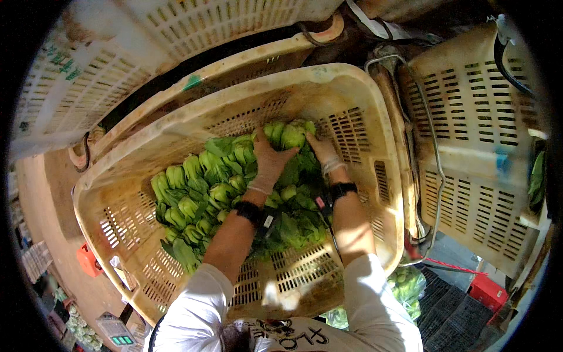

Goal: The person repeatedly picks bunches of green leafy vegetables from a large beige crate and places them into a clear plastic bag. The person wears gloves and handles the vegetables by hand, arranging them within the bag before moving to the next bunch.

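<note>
Both hands wear thin pale gloves and reach into a yellowed plastic crate (pixel 228 94). Inside it, heads of bok choy (pixel 187 207) lie packed in rows, pale stem ends mostly facing up. My left hand (pixel 270 160) rests over the far part of the pile, its thumb spread from its fingers against the stems. At the far right end of the pile, my right hand (pixel 324 154) has its fingertips against a bok choy head (pixel 292 135). Whether those fingers grip it cannot be told. Dark bands circle both wrists, and a cable hangs by the right forearm.
Slotted plastic crates stand beyond (pixel 228 22) and at the right (pixel 477 154); a bent metal handle (pixel 433 132) lies between. Lower right are a red box (pixel 487 292), black crates (pixel 453 308) and bagged greens (pixel 404 286). A scale display (pixel 116 330) sits lower left, near a red object (pixel 89 260).
</note>
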Demonstrator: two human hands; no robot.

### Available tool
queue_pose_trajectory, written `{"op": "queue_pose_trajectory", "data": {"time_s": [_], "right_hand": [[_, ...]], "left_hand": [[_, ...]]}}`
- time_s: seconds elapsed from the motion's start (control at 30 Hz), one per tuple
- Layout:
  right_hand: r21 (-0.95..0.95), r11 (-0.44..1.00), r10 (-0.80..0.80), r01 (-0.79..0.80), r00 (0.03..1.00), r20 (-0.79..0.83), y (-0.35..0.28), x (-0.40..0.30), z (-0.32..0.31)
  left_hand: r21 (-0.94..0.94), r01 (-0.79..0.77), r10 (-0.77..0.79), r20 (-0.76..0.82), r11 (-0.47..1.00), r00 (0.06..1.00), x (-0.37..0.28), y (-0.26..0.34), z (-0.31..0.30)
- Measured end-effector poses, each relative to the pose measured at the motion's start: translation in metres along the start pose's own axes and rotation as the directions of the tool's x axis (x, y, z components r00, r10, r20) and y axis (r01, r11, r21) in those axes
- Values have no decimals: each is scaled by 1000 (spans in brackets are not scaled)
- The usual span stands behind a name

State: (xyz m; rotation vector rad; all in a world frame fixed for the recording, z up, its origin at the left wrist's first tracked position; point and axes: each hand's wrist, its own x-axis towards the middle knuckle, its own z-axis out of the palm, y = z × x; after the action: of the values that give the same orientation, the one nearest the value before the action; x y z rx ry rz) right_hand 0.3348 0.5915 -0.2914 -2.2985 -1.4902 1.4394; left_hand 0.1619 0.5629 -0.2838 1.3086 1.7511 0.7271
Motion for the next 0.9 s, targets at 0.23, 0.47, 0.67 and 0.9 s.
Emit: {"op": "queue_pose_trajectory", "data": {"time_s": [0.23, 0.47, 0.67, 0.9], "right_hand": [[-585, 770, -447, 253, 869, -213, -66, -102, -2], [-163, 970, -161, 183, 978, 136, -88, -130, 48], [114, 914, -394, 390, 919, 7, -82, -148, 81], [499, 834, -372, 235, 907, 196, -81, -141, 102]], "left_hand": [[-638, 74, -70, 32, 767, 997, -64, -1, -51], [-522, 343, -183, 334, 781, 925, -68, -44, -143], [-548, 205, -31, 309, 811, 951, -72, -55, -183], [-527, 222, -60, 307, 820, 950, -70, -67, -184]]}}
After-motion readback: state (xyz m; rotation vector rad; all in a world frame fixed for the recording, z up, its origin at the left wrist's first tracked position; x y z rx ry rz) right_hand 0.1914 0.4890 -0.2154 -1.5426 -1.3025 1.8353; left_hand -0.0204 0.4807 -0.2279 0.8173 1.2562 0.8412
